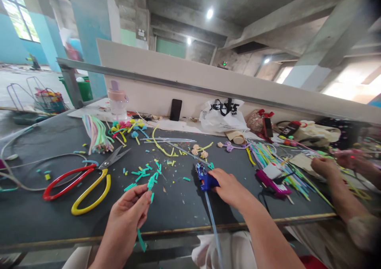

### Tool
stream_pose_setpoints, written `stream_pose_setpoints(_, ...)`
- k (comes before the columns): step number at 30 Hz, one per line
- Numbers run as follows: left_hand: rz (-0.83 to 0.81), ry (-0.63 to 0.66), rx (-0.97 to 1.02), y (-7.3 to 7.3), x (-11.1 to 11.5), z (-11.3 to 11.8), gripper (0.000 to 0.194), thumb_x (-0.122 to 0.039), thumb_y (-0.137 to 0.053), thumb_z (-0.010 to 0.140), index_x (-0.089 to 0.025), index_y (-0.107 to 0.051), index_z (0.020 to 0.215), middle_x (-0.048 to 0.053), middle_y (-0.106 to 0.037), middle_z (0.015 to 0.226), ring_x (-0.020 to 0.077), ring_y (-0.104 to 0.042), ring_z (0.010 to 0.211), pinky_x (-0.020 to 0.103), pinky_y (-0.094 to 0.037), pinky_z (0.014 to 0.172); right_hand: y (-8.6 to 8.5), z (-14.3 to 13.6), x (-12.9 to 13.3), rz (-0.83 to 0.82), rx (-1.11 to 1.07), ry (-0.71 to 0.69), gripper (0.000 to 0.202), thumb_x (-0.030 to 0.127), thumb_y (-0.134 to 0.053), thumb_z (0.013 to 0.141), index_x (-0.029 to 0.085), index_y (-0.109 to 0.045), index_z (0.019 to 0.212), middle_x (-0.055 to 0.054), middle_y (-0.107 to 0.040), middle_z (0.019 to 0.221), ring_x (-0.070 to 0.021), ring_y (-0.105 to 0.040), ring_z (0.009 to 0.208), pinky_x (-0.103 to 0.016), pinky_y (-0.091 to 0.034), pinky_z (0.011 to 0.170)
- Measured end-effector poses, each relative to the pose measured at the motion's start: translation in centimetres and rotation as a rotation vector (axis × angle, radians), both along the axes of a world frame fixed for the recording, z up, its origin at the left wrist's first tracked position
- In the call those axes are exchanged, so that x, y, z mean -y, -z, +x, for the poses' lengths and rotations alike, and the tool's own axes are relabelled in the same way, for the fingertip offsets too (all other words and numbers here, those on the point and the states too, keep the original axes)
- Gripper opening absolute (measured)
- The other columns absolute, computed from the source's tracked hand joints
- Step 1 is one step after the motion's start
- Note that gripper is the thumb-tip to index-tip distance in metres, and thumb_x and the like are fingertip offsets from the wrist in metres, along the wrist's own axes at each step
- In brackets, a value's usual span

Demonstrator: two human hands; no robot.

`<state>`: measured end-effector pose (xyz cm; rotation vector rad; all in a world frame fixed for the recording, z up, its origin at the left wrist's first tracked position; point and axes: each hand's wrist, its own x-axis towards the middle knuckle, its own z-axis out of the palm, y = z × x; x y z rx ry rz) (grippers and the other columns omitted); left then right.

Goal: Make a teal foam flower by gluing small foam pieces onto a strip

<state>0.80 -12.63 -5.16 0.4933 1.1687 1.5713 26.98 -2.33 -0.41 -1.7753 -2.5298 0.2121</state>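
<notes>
Turquoise piece [152, 180] pinched in left hand [131, 207], loose cuttings [143, 175] just beyond; blue glue gun [204, 180] gripped in right hand [230, 186]. Apparently at a gluing step; likely calls for bringing both together.

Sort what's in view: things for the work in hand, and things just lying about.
Work: blue glue gun in the right hand; teal piece in the left hand; probably the teal cuttings and scissors.
Lying about, apparently: phone; bottle; white bag.
</notes>
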Motion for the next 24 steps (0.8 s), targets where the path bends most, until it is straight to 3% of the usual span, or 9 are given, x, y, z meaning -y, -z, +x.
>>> stream_pose_setpoints(4, 0.101, -0.032, 0.061, -0.2, 0.1, -0.7, 0.028, -0.031, -0.076, 0.061, -0.016, -0.063, 0.081, -0.004, -0.053, 0.056, 0.0037, -0.039, 0.045, 0.011, -0.026, 0.035, -0.2, 0.1, 0.1, -0.027, 0.067, 0.047, 0.057, 0.003, -0.048, 0.069, 0.019, -0.051, 0.123, -0.010, -0.048, 0.132, -0.0235, -0.043, 0.121, -0.038, -0.030, 0.094)
stream_pose_setpoints(7, 0.108, -0.027, 0.116, -0.2, 0.3, -1.2, 0.024, -0.028, -0.075, 0.063, -0.016, -0.063, 0.081, -0.004, -0.054, 0.058, 0.0037, -0.040, 0.046, 0.011, -0.027, 0.036, -0.8, -1.3, 1.3, 0.153, 0.030, 0.055, 0.058, 0.000, -0.046, 0.069, 0.022, -0.052, 0.122, -0.008, -0.050, 0.131, -0.0235, -0.043, 0.120, -0.041, -0.026, 0.095)
stream_pose_setpoints(10, 0.115, -0.025, 0.141, -0.2, 0.3, -1.5, 0.024, -0.027, -0.075, 0.063, -0.016, -0.064, 0.081, -0.004, -0.054, 0.058, 0.0034, -0.040, 0.045, 0.011, -0.028, 0.036, -1.1, -5.2, 3.4, 0.252, -0.156, -0.166, 0.036, 0.011, -0.047, 0.081, 0.026, -0.059, 0.111, -0.004, -0.061, 0.117, -0.0185, -0.051, 0.109, -0.036, -0.029, 0.092)
stream_pose_setpoints(12, 0.118, -0.020, 0.146, -0.1, 0.3, -1.4, 0.024, -0.027, -0.075, 0.062, -0.016, -0.064, 0.080, -0.004, -0.054, 0.057, 0.0031, -0.040, 0.045, 0.011, -0.029, 0.037, -0.9, -8.5, 4.7, 0.177, -0.241, -0.387, 0.029, 0.014, -0.048, 0.084, 0.026, -0.060, 0.107, -0.001, -0.064, 0.108, -0.0149, -0.055, 0.101, -0.030, -0.032, 0.088)
stream_pose_setpoints(15, 0.120, -0.016, 0.138, 0.0, 0.2, -1.2, 0.026, -0.028, -0.076, 0.060, -0.015, -0.065, 0.080, -0.003, -0.056, 0.056, 0.0030, -0.042, 0.044, 0.011, -0.028, 0.036, 0.1, -12.4, 5.4, 0.090, -0.237, -0.488, 0.026, 0.014, -0.048, 0.085, 0.027, -0.060, 0.105, -0.001, -0.065, 0.099, -0.0146, -0.058, 0.093, -0.027, -0.036, 0.079)
stream_pose_setpoints(19, 0.120, -0.003, 0.116, 0.2, 0.2, -0.9, 0.029, -0.030, -0.078, 0.058, -0.015, -0.065, 0.079, -0.004, -0.056, 0.052, 0.0023, -0.040, 0.042, 0.011, -0.025, 0.036, 1.9, -14.5, 4.8, 0.062, -0.194, -0.480, 0.018, 0.016, -0.057, 0.078, 0.025, -0.061, 0.093, 0.000, -0.064, 0.092, -0.0167, -0.058, 0.089, -0.026, -0.035, 0.071)
stream_pose_setpoints(24, 0.069, 0.026, 0.094, -0.3, 0.3, -0.6, 0.033, -0.031, -0.078, 0.057, -0.015, -0.065, 0.082, -0.005, -0.055, 0.050, 0.0014, -0.039, 0.041, 0.012, -0.028, 0.040, 2.6, -14.1, 4.6, 0.085, -0.216, -0.429, 0.008, 0.013, -0.055, 0.078, 0.020, -0.057, 0.078, 0.000, -0.064, 0.082, -0.0154, -0.058, 0.081, -0.026, -0.033, 0.069)
